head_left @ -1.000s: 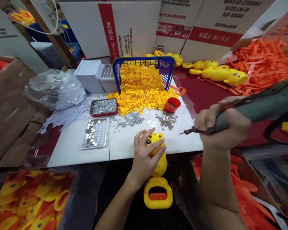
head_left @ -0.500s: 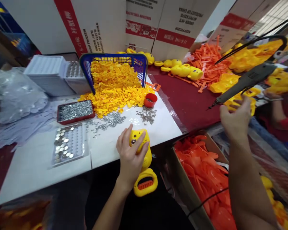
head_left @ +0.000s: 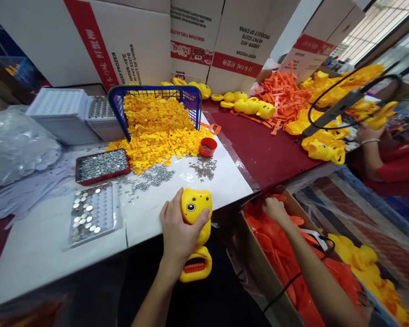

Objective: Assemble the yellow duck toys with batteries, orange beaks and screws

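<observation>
My left hand (head_left: 179, 227) is wrapped round a yellow duck-headed toy (head_left: 195, 204) at the front edge of the white table. The toy's looped handle, with an orange insert, hangs below the edge. My right hand (head_left: 274, 209) is at the far end of a box of orange-red plastic parts (head_left: 313, 290); its fingers are bent down and partly hidden, so what they hold cannot be made out. A grey power screwdriver (head_left: 339, 111) hangs at the right above yellow toys (head_left: 323, 147).
A blue basket (head_left: 155, 91) spills yellow pieces over the table (head_left: 143, 234). Near it are a red cup (head_left: 207, 147), loose screws, a red tray (head_left: 102, 165) of metal parts and a plastic tray (head_left: 104, 213) of discs. Another person's hand (head_left: 370, 134) is at the right.
My right hand has moved from beside the screwdriver down and left to the box of orange-red parts. The screwdriver hangs farther back. My left hand still holds the toy.
</observation>
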A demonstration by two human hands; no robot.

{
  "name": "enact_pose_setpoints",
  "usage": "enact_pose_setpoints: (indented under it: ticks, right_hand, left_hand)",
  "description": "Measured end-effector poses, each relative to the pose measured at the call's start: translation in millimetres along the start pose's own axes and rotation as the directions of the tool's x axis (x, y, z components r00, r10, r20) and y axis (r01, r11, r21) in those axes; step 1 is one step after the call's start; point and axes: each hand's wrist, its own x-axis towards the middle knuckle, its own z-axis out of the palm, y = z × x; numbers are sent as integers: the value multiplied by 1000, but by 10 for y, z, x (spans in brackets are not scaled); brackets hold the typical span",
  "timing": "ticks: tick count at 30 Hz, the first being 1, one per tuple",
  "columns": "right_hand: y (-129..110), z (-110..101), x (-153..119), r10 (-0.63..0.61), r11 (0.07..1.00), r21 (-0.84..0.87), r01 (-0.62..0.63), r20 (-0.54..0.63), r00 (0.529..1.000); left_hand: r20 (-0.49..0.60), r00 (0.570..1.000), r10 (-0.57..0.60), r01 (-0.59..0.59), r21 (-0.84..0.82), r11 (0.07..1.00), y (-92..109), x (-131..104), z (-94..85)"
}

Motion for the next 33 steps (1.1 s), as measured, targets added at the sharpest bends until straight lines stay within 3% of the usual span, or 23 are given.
enact_pose_setpoints:
  ticks: [4,6,9,10,12,13,16,19,22,28,33]
  right_hand:
    - [232,-269,-90,-50,969,239,56,-30,998]
    - [299,-431,-211,-91,933,340,115,-84,992]
    - [155,-662,-470,-107,818,539,200,-200,974]
    - [20,-727,-562,-88,692,678,248,-261,961]
    - [-368,-824,-727,-23,285,892,351,-359,933]
    - [-603,-854,-794,-34,81,916,392,-390,920]
    - [-1326,-877,-916,-101,-68,896,438,-443,891]
    - [-1880,-833,-949,-119,-65,839,540,-544,831]
    - [-2196,-749,-933,-163,-56,806,589,-590,791]
    - [-2400,-561,-896,-215,-52,791,610,-605,767]
    - [-2417,-516,-942,-229,-11,702,712,-695,681]
  left_hand:
    - [105,988,-110,119,-77,990,-31,16,-66]
    - [170,974,-151,182,-191,964,-38,21,-118]
    - [234,957,-169,258,-432,864,-13,-3,-198]
    - [256,951,-171,282,-498,820,3,-24,-221]
    - [332,927,-176,349,-587,730,42,-83,-255]
    - [384,907,-174,390,-612,688,62,-120,-266]
    - [494,853,-165,483,-631,607,97,-237,-294]
    - [508,841,-186,509,-626,591,80,-334,-354]
    - [445,857,-259,509,-652,562,18,-393,-456]
    - [330,883,-335,467,-697,545,-119,-454,-588]
    - [311,889,-338,455,-687,567,-160,-451,-582]
